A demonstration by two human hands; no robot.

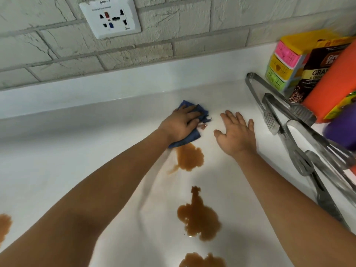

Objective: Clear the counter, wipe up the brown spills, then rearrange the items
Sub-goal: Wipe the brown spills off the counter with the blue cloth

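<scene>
My left hand (182, 122) presses a crumpled blue cloth (194, 136) flat on the white counter (96, 151), near the back. Just below the cloth lies a brown spill (189, 158), touching the cloth's lower edge. A larger brown spill (199, 218) sits closer to me, another (202, 261) at the bottom edge, and one more (4, 226) at the far left. My right hand (238, 132) rests palm down with fingers spread on the counter, to the right of the cloth, holding nothing.
Metal tongs (269, 105) and other steel utensils (312, 157) lie along the right side. Behind them stand a stack of coloured baskets (283, 64), a dark coffee bag (312, 74), an orange cylinder (333, 79) and a purple object (342, 130). A wall socket (109, 18) sits above the backsplash.
</scene>
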